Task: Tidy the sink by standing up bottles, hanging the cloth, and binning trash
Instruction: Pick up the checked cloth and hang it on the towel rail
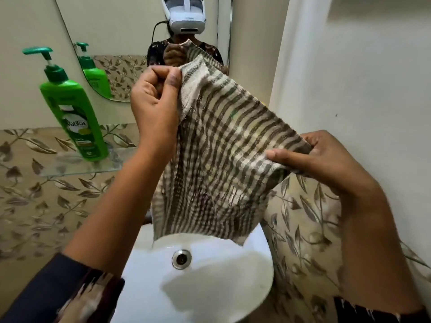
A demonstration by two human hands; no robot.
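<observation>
A striped brown-and-cream cloth (224, 159) is stretched out in the air above the white sink (210, 287). My left hand (155, 106) pinches its upper left corner at chest height. My right hand (326, 159) pinches the opposite corner, lower and to the right. The cloth's lower edge hangs just above the sink's back rim and hides the tap area. A green pump bottle (72, 113) stands upright on a glass shelf (77, 164) to the left of the sink.
A mirror (130, 31) hangs on the wall behind the sink and reflects the bottle and the person with a headset. A white wall (349, 78) closes in on the right. Leaf-patterned tiles (46, 206) cover the lower walls. The sink drain (181, 259) is visible.
</observation>
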